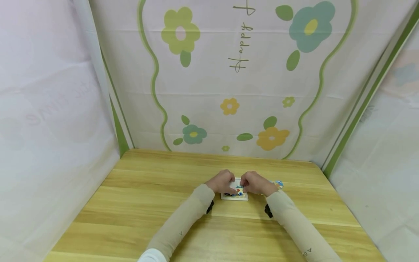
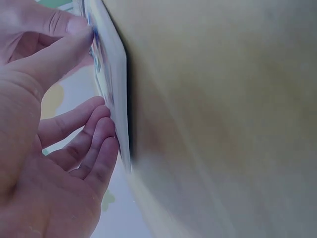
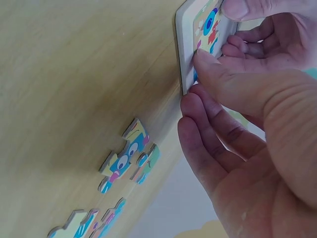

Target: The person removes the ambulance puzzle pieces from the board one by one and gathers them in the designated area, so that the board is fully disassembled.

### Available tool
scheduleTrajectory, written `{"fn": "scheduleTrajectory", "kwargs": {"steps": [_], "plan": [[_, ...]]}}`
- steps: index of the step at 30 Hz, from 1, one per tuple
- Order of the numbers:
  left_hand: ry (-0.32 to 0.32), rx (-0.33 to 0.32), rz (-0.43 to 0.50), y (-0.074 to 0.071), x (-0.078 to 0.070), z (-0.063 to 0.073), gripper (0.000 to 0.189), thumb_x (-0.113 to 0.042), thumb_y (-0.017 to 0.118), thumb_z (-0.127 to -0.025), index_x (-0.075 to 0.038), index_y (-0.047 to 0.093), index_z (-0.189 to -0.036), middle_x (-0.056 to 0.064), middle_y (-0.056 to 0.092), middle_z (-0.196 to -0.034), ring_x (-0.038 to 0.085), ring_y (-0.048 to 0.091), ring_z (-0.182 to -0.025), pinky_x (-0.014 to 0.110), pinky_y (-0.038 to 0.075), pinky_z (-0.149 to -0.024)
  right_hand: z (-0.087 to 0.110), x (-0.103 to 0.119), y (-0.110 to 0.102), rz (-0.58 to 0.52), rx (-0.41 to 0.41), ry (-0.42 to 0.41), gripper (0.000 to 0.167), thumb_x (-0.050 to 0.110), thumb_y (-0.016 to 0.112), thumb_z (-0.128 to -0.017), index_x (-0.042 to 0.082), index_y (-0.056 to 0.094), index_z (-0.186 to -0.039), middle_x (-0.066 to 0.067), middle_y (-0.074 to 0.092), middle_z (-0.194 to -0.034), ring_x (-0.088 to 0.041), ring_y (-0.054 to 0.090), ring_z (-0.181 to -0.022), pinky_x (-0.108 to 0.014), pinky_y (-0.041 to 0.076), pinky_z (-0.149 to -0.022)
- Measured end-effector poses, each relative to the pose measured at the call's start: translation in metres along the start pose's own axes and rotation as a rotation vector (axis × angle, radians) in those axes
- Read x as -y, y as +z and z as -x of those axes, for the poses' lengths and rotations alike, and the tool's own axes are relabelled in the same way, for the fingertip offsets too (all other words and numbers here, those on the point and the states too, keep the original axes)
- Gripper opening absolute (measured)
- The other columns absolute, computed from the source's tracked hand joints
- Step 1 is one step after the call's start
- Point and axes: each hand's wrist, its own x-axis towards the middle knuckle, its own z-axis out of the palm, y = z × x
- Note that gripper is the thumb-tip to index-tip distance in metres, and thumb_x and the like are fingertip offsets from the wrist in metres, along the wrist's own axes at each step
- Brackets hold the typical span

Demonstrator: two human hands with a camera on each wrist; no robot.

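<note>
A small white-rimmed jigsaw board (image 1: 245, 198) lies on the table, partly filled with a colourful vehicle picture (image 3: 210, 25). My left hand (image 1: 222, 181) is at its left side, thumb pressed on the picture and the other fingertips (image 2: 103, 126) resting along the board's edge. From the right, my right hand (image 1: 256, 183) bends its thumb (image 3: 208, 62) and forefinger about a blue-edged puzzle piece (image 3: 195, 76) at the board's side. Most of that piece is hidden by the fingers. Both thumb tips are close together over the picture.
Several loose puzzle pieces (image 1: 278, 184) lie on the wooden table (image 1: 157, 203) beyond the right hand. One piece with cartoon eyes (image 3: 128, 154) lies close to the board. Floral cloth walls (image 1: 203, 83) enclose the table at the back and sides.
</note>
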Motion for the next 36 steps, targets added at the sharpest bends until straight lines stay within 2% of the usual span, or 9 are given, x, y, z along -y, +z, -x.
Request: {"fn": "scheduleTrajectory", "kwargs": {"steps": [7,14,22,31,36], "plan": [[-0.016,-0.013,-0.013,0.005,-0.006,-0.001,0.05,-0.04,0.088,-0.088,-0.004,0.073,-0.119,0.005,0.07,-0.112,0.01,0.057,-0.093,0.021,0.052,-0.081,0.0,0.001,0.0,0.002,0.0,0.008,0.011,-0.002,0.078,-0.093,0.008,0.076,-0.096,-0.002,0.072,-0.091,-0.01,0.06,-0.078,-0.031,0.056,-0.074],[-0.04,-0.01,0.04,0.005,-0.008,-0.001,0.055,-0.037,0.089,-0.087,-0.001,0.071,-0.124,0.009,0.071,-0.121,0.014,0.063,-0.104,0.024,0.056,-0.09,0.001,0.002,-0.002,0.005,-0.003,0.002,0.01,-0.002,0.078,-0.093,0.006,0.077,-0.098,-0.003,0.073,-0.092,-0.009,0.061,-0.078,-0.03,0.056,-0.074],[-0.072,0.005,0.06,0.005,-0.01,0.0,0.057,-0.038,0.089,-0.087,-0.002,0.07,-0.127,0.009,0.069,-0.125,0.016,0.064,-0.11,0.026,0.057,-0.093,0.003,0.0,-0.002,-0.005,0.003,-0.013,0.009,-0.001,0.076,-0.095,0.004,0.077,-0.102,-0.004,0.074,-0.093,-0.009,0.063,-0.079,-0.03,0.057,-0.074],[-0.081,0.006,0.08,0.005,-0.01,-0.003,0.058,-0.036,0.09,-0.086,-0.001,0.069,-0.127,0.01,0.07,-0.125,0.016,0.064,-0.112,0.026,0.057,-0.094,0.009,0.002,-0.014,-0.033,-0.037,-0.082,0.01,-0.001,0.069,-0.099,0.005,0.077,-0.098,-0.006,0.075,-0.091,-0.008,0.062,-0.076,-0.027,0.057,-0.072],[-0.087,0.012,0.073,0.005,-0.01,-0.002,0.057,-0.037,0.09,-0.086,-0.002,0.07,-0.126,0.009,0.07,-0.124,0.014,0.064,-0.108,0.025,0.057,-0.093,0.011,0.002,-0.013,-0.078,-0.037,-0.071,0.009,-0.001,0.069,-0.1,0.005,0.075,-0.096,-0.006,0.073,-0.091,-0.009,0.061,-0.076,-0.026,0.055,-0.071]]}}
